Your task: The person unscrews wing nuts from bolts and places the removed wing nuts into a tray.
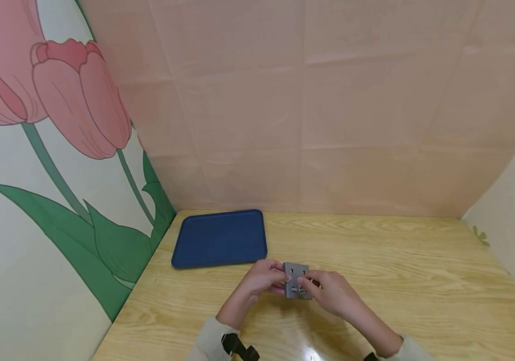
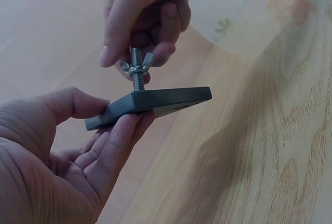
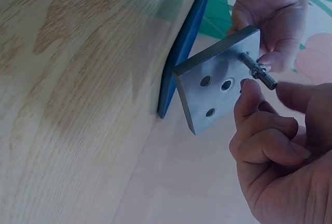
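One square, shiny grey metal plate point(image 1: 294, 281) is up in the air over the light wooden table point(image 1: 402, 276). It is near the middle, between the person's two hands. The bare left hand point(image 1: 264, 277) holds the plate by its edge, with the thumb on one side and fingers on the other. Three round holes show in the plate, and a silver bolt with screw lines point(image 2: 137, 82) stands out straight near one corner. On the bolt sits a small silver nut with two wings point(image 2: 137, 69), part of the way along, so some of the bolt shows on both sides of it.

The bare right hand point(image 3: 285, 146) is close to the end of the bolt. Its thumb and pointing finger are a little apart, with the bolt between them, and the other fingers are curled in. I cannot tell if they touch the nut.

A dark blue flat tray with round corners point(image 1: 219, 238) lies on the table, to the left and farther back. Behind it hangs a creased pinkish cloth point(image 1: 352, 110). Big pink tulips point(image 1: 81, 100) are on the left wall.
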The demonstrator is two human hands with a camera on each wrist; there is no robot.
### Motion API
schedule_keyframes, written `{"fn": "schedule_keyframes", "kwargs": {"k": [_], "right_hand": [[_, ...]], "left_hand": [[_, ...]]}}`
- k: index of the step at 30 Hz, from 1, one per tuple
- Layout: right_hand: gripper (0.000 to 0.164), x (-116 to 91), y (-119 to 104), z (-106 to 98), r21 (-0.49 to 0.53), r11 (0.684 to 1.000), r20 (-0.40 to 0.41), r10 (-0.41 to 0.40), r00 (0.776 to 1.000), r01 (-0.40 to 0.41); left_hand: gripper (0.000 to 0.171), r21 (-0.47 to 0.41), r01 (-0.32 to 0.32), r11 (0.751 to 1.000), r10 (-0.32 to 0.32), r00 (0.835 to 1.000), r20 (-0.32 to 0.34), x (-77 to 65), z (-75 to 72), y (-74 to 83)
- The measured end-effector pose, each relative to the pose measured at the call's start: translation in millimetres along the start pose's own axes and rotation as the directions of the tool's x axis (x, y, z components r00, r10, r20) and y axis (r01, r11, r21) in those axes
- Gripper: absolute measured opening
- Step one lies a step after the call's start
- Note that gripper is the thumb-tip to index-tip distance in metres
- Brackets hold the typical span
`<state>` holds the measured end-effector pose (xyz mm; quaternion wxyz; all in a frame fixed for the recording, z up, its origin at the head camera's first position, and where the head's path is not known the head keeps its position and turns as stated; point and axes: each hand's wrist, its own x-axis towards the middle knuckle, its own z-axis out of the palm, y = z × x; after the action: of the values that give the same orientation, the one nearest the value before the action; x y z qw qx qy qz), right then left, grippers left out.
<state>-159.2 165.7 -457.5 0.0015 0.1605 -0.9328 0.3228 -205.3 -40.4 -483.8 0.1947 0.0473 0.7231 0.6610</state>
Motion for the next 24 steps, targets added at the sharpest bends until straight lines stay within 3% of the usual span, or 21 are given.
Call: {"fn": "schedule_keyframes", "kwargs": {"k": [24], "right_hand": [[0.015, 3.1, 8.7, -8.0, 0.005, 0.998, 0.051, -0.066, 0.997, 0.066]], "left_hand": [[0.017, -0.005, 0.005, 1.000, -0.005, 1.000, -0.026, 8.8, 6.2, 2.1]]}}
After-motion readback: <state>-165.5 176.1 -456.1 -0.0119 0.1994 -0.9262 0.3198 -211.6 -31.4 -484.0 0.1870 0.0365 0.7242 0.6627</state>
